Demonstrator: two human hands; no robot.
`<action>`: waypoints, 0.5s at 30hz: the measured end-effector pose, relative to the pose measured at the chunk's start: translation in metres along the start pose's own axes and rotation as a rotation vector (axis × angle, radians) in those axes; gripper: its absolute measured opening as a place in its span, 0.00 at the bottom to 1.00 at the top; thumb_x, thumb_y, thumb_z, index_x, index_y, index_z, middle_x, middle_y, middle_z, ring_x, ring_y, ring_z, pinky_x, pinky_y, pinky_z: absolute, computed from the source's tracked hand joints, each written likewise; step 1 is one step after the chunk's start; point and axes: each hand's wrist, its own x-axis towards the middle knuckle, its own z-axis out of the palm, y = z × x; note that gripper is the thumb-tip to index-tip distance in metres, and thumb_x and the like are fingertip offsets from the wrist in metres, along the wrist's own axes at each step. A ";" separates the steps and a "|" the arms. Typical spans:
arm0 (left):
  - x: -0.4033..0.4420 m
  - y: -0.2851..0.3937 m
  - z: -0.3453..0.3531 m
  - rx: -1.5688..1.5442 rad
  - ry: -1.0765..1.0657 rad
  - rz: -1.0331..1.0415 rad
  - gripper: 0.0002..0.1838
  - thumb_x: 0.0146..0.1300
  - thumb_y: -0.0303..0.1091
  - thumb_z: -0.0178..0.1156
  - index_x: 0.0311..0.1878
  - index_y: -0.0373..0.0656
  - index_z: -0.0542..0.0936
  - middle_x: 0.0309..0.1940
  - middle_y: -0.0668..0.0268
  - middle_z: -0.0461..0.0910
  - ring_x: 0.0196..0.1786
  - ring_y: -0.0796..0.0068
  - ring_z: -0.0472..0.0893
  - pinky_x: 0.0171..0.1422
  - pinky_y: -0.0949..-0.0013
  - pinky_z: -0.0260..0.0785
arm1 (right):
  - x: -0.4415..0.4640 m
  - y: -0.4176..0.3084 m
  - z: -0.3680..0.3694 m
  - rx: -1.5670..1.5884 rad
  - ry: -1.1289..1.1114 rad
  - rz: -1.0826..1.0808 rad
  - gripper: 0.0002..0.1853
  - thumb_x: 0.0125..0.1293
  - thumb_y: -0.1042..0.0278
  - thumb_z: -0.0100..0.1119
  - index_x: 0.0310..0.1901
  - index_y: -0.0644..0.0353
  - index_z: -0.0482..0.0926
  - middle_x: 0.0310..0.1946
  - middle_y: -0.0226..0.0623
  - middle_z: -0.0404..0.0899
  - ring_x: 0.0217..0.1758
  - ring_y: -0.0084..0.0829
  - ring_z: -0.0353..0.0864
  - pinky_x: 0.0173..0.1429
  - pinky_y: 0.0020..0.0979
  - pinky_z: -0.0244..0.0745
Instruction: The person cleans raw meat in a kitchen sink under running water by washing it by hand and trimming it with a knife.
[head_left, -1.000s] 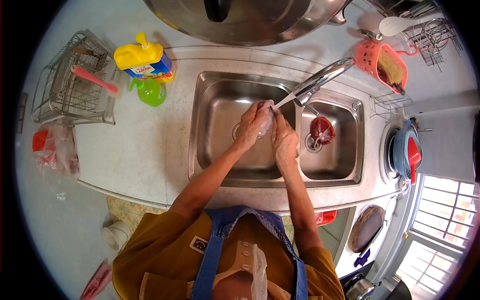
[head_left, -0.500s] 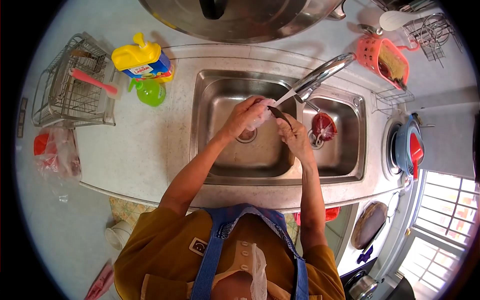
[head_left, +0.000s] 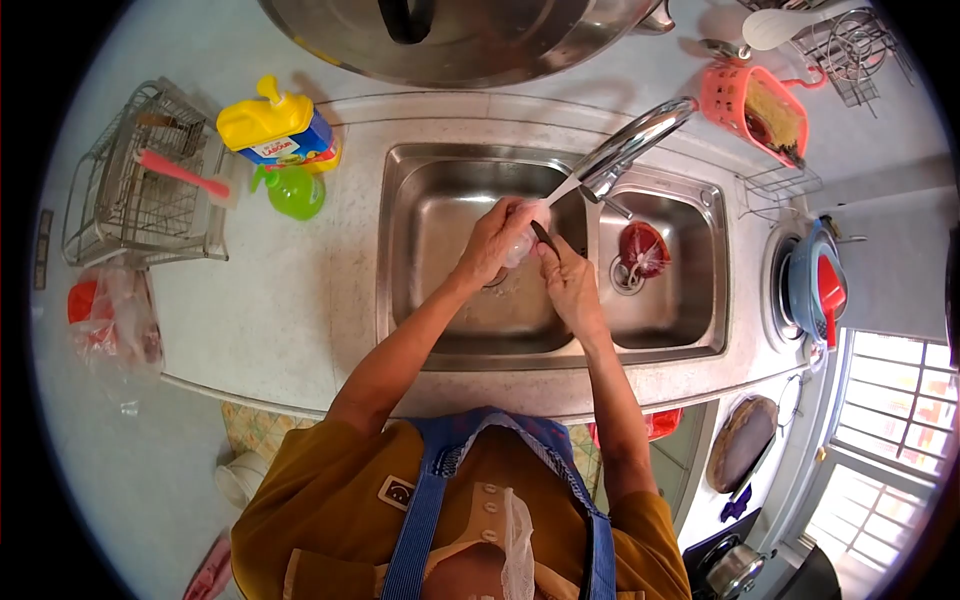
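Note:
Over the large left basin of the steel sink, my left hand is closed around a soft, whitish, translucent piece. What it is I cannot make out. My right hand grips a knife with a dark blade, which touches or lies close against the piece. Its handle is mostly hidden in my fingers. Water runs from the chrome tap onto the piece and my left fingers. In the small right basin, a dark red lump in clear plastic lies beside the drain.
Left on the counter stand a yellow detergent jug, a green pump bottle and a wire rack with a pink-handled utensil. A large steel lid is at the back. A pink basket and blue basin are at right.
My right hand and the knife have shifted slightly left. The whitish piece has turned in my left hand and shows less, mostly below the fingers now. The view has moved a little.

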 end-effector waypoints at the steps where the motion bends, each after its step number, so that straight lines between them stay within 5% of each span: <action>1: -0.002 0.003 0.001 -0.009 0.013 -0.001 0.14 0.68 0.40 0.49 0.45 0.37 0.73 0.35 0.69 0.74 0.35 0.83 0.71 0.40 0.78 0.65 | -0.001 0.004 0.001 0.003 -0.002 0.002 0.08 0.62 0.72 0.52 0.42 0.60 0.75 0.19 0.44 0.74 0.19 0.42 0.74 0.24 0.34 0.68; 3: -0.003 -0.003 -0.003 0.033 0.016 -0.012 0.15 0.68 0.41 0.49 0.44 0.37 0.73 0.35 0.69 0.75 0.35 0.83 0.71 0.40 0.78 0.65 | 0.000 0.016 0.000 -0.576 0.083 -0.325 0.12 0.59 0.74 0.51 0.46 0.59 0.72 0.27 0.42 0.76 0.23 0.44 0.77 0.24 0.38 0.69; 7: -0.004 -0.013 -0.008 0.064 0.003 -0.035 0.18 0.69 0.45 0.48 0.46 0.37 0.75 0.33 0.72 0.73 0.35 0.83 0.70 0.42 0.79 0.63 | 0.001 0.019 -0.008 -0.773 0.025 -0.425 0.23 0.52 0.78 0.51 0.54 0.57 0.70 0.28 0.39 0.75 0.25 0.42 0.76 0.31 0.36 0.72; 11: -0.005 -0.014 -0.007 0.034 0.077 -0.101 0.18 0.69 0.44 0.48 0.44 0.37 0.75 0.33 0.69 0.74 0.35 0.82 0.70 0.39 0.77 0.65 | -0.003 0.019 -0.011 -0.799 -0.007 -0.433 0.25 0.54 0.77 0.52 0.56 0.55 0.69 0.27 0.38 0.74 0.25 0.40 0.76 0.33 0.35 0.73; 15: -0.005 -0.007 -0.004 0.032 0.067 -0.074 0.20 0.68 0.47 0.48 0.45 0.37 0.74 0.32 0.70 0.73 0.34 0.83 0.70 0.38 0.78 0.65 | -0.006 0.006 -0.013 -0.475 0.043 -0.308 0.17 0.61 0.73 0.52 0.53 0.56 0.72 0.32 0.45 0.78 0.30 0.44 0.79 0.34 0.36 0.75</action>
